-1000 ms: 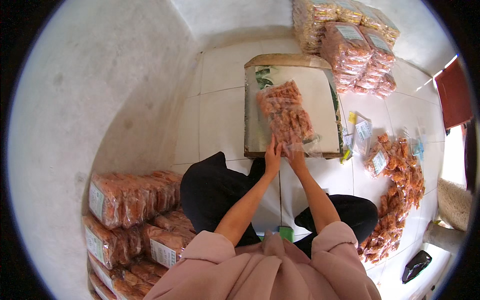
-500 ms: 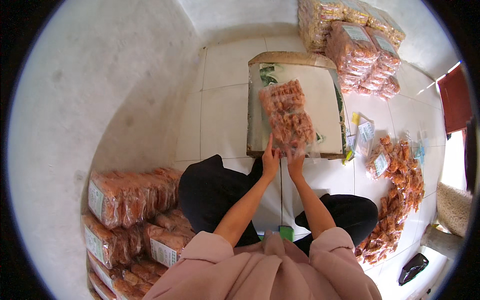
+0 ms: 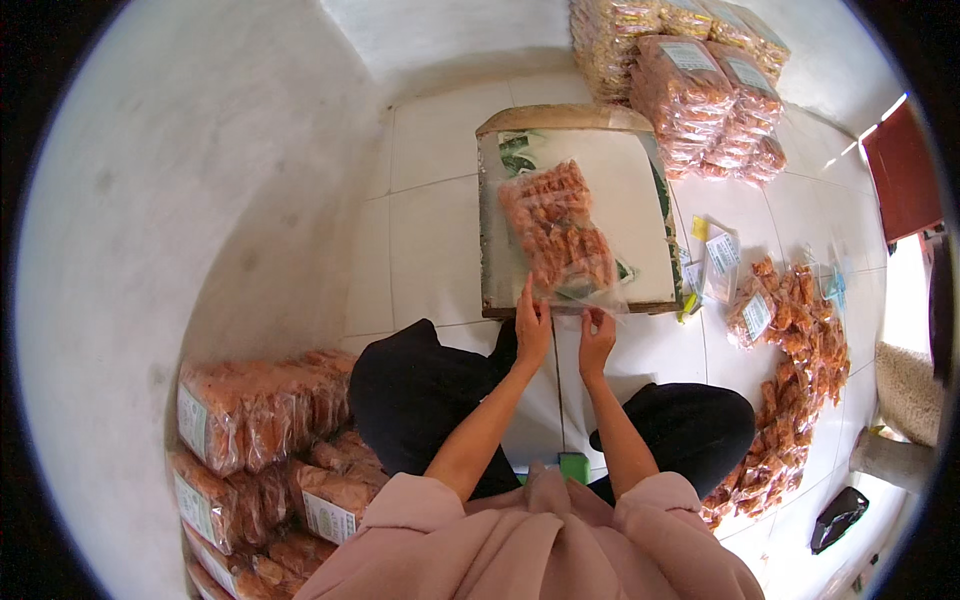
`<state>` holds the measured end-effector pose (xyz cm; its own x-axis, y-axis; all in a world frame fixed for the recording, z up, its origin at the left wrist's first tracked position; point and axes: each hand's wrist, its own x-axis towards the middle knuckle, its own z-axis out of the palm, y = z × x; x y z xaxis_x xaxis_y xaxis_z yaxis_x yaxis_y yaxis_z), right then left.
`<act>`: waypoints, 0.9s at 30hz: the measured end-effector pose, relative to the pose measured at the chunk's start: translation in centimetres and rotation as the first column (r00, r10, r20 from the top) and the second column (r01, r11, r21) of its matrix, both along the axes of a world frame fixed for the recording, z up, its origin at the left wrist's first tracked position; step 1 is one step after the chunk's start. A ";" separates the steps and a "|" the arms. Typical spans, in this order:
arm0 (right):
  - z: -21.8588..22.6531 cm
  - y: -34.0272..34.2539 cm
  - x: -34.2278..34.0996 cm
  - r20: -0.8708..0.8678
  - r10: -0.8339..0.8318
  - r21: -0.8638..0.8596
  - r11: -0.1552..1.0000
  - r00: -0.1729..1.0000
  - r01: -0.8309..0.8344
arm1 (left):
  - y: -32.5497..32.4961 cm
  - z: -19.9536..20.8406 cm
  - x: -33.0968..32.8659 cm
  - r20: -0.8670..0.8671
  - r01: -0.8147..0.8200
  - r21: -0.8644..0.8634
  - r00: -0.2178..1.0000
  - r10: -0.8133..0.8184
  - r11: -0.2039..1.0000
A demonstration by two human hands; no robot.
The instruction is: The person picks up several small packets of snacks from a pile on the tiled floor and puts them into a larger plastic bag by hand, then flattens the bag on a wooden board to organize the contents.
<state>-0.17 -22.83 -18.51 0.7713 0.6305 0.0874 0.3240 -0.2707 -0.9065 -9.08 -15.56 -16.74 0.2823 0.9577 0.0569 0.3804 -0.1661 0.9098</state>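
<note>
A clear plastic bag of orange fried snacks (image 3: 556, 232) lies on a flat board (image 3: 640, 190) on the white tiled floor in front of me. My left hand (image 3: 531, 325) pinches the bag's open near edge on the left. My right hand (image 3: 597, 338) grips the same edge on the right. Both hands hold the bag's mouth just past the board's front edge. I sit on the floor with my dark-trousered knees on either side.
Stacks of filled snack bags (image 3: 255, 420) stand at my lower left by the wall. More stacked bags (image 3: 700, 80) are beyond the board. Loose orange snacks (image 3: 800, 360) and small labelled bags (image 3: 720, 255) lie to my right. A black object (image 3: 838, 517) sits at the lower right.
The bag has slid a little nearer to me on the board, and both hands have drawn back to its near edge.
</note>
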 end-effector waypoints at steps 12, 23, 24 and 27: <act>-0.6 2.8 5.8 0.474 0.094 0.023 0.993 0.875 -0.119 | 2.3 0.7 1.4 0.067 0.161 -0.170 0.986 -0.152 0.972; 5.3 -10.4 7.7 0.245 0.053 0.014 0.998 0.968 -0.058 | -8.5 5.5 7.3 -0.024 0.167 0.335 0.985 -0.169 0.927; 6.5 -11.5 8.1 0.266 -0.009 0.114 0.993 0.964 -0.022 | -9.5 6.3 8.1 0.005 0.209 0.364 0.974 -0.226 0.908; 10.7 -15.7 10.3 0.278 -0.132 0.105 0.989 0.951 0.106 | -12.6 7.9 11.1 0.067 0.342 0.421 0.912 -0.404 0.840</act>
<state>10.13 -38.52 -7.77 0.7755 0.5158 0.3641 0.5415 -0.2469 -0.8036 2.00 -28.20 -8.80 0.5719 0.6700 0.4734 0.0844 -0.6220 0.7784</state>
